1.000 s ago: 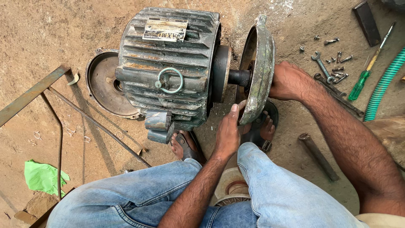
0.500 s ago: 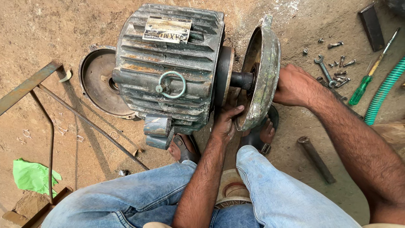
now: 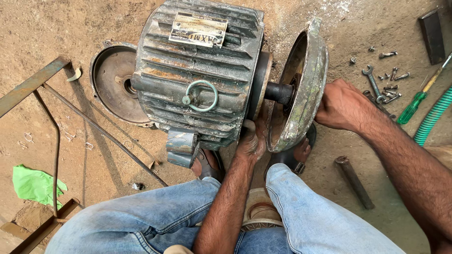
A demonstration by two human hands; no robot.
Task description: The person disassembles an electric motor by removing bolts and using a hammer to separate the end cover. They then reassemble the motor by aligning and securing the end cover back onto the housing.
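Observation:
A heavy grey-green finned electric motor (image 3: 197, 80) lies on its side on the dirt floor, with a lifting ring (image 3: 201, 96) on top. Its round end cover (image 3: 301, 89) stands pulled off the housing, still on the shaft (image 3: 278, 92). My right hand (image 3: 341, 106) grips the cover's outer face. My left hand (image 3: 252, 141) reaches into the gap below the shaft, fingers against the cover's lower inner rim and the housing. My feet in sandals (image 3: 209, 164) rest under the motor.
Another round end cover (image 3: 115, 84) lies flat behind the motor's left end. Spanners and bolts (image 3: 383, 84), a green-handled screwdriver (image 3: 416, 106), a green hose (image 3: 433, 117), a metal bar (image 3: 354, 181), a rusty metal frame (image 3: 52, 122) and a green rag (image 3: 35, 186) lie around.
The end cover has come further off along the shaft. My left hand moved from the cover's lower edge into the gap. My head leaned closer.

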